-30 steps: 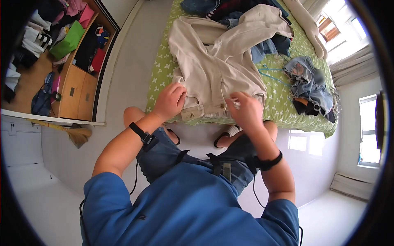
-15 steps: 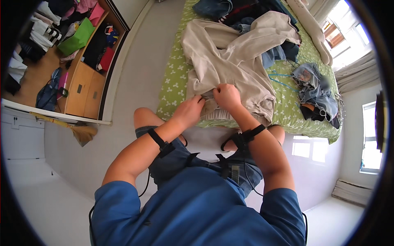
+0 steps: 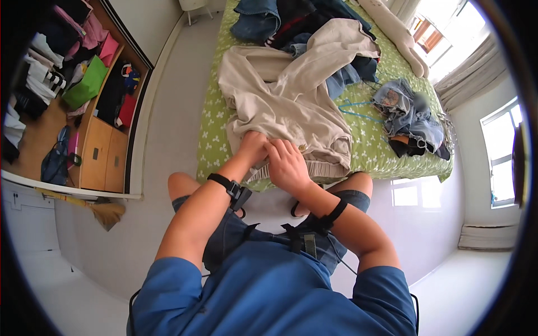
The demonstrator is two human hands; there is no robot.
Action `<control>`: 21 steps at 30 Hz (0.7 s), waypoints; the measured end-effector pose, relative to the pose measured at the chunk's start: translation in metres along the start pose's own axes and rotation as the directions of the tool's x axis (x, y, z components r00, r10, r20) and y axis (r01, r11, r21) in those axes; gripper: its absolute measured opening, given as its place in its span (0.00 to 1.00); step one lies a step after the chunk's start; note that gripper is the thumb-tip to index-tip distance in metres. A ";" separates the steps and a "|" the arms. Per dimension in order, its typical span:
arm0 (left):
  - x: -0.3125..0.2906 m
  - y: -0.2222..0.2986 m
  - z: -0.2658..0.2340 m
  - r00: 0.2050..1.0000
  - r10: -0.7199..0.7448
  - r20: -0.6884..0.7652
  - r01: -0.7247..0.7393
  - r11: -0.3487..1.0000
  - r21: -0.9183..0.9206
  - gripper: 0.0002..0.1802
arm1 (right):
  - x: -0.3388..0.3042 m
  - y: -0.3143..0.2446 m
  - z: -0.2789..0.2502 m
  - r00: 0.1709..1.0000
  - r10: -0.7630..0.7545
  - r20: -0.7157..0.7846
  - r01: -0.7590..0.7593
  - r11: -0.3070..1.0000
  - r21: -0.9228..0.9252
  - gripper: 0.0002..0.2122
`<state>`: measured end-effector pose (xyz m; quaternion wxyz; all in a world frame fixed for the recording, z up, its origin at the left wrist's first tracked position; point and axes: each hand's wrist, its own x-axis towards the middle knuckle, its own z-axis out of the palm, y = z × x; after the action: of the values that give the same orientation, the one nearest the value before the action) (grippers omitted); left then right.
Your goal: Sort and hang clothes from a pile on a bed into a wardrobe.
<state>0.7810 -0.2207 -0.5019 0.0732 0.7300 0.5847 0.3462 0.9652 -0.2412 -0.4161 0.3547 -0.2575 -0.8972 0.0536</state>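
Observation:
Beige trousers point(image 3: 280, 109) lie spread on the bed, legs pointing away from me, with the gathered elastic waistband point(image 3: 325, 169) at the near edge. A round button point(image 3: 302, 148) shows on the front near the waist. My left hand point(image 3: 253, 148) is curled at the left of the waist, its fingertips hidden in the cloth. Pressed close beside it, my right hand point(image 3: 288, 164) has bent fingers closed on the same bit of cloth. The two hands touch, and what lies between their fingertips is hidden.
Dark clothes and jeans point(image 3: 255, 21) are piled beyond the trousers on the green patterned bed point(image 3: 216, 120). To the right lie frayed denim clothes point(image 3: 412, 115) and a blue hanger point(image 3: 358, 110). An open wardrobe point(image 3: 103, 148) and a broom point(image 3: 107, 213) are at left.
My right hand has shifted left and nearer, up against my left hand. The button on the trousers now shows. The whole view has shifted, moving the bed leftward in the picture.

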 end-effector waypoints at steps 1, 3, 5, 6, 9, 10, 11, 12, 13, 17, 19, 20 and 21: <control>0.010 -0.003 -0.007 0.942 -0.085 0.325 0.073 0.996 0.048 0.18 | -0.006 -0.002 -0.001 1.000 0.028 0.013 -0.028 1.000 0.003 0.12; 0.010 0.007 -0.013 0.928 -0.251 0.277 0.249 0.967 0.043 0.18 | -0.019 -0.015 -0.005 0.976 0.182 0.117 -0.190 0.980 0.054 0.13; 0.012 0.006 -0.020 0.898 -0.388 0.206 0.393 0.919 0.016 0.20 | -0.012 -0.026 -0.001 0.844 0.424 0.328 -0.495 0.852 0.172 0.15; 0.015 0.009 -0.024 0.898 -0.388 0.209 0.392 0.919 0.023 0.20 | -0.011 -0.029 -0.002 0.611 0.572 0.547 -0.757 0.624 0.193 0.18; 0.034 0.028 -0.043 0.843 -0.391 0.370 0.398 0.915 0.061 0.21 | -0.016 0.002 0.029 0.566 0.655 0.501 -0.816 0.358 0.455 0.26; 0.038 0.031 -0.050 0.812 -0.416 0.410 0.439 0.898 0.041 0.22 | -0.013 0.007 0.031 0.641 0.676 0.364 -0.720 0.363 0.592 0.25; 0.042 0.033 -0.054 0.779 -0.437 0.449 0.479 0.877 0.022 0.22 | -0.012 0.013 0.029 0.655 0.652 0.382 -0.682 0.291 0.671 0.25; 0.041 0.033 -0.055 0.779 -0.437 0.449 0.475 0.879 0.031 0.22 | -0.012 0.017 0.027 0.657 0.652 0.378 -0.676 0.287 0.679 0.25; 0.041 0.035 -0.054 0.789 -0.416 0.451 0.445 0.895 0.047 0.22 | -0.013 0.022 0.023 0.647 0.613 0.453 -0.748 0.395 0.534 0.25; 0.031 0.002 -0.035 0.865 -0.365 0.344 0.377 0.926 0.033 0.21 | 0.003 -0.002 -0.001 0.702 0.492 0.514 -0.710 0.532 0.461 0.24; 0.030 -0.001 -0.025 0.974 -0.183 0.133 0.167 0.978 0.126 0.21 | 0.001 -0.003 0.000 0.672 0.429 0.603 -0.727 0.539 0.427 0.26; 0.029 -0.003 -0.022 0.974 -0.181 0.135 0.164 0.978 0.126 0.21 | 0.001 -0.003 -0.001 0.672 0.431 0.602 -0.727 0.537 0.427 0.26; 0.033 0.005 -0.021 0.970 -0.170 0.174 0.140 0.975 0.170 0.21 | -0.001 -0.004 -0.004 0.670 0.425 0.608 -0.726 0.547 0.417 0.27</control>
<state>0.7750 -0.1984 -0.4700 0.0974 0.7148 0.6561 0.2218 0.9668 -0.2450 -0.4125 0.1681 -0.3920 -0.7376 0.5235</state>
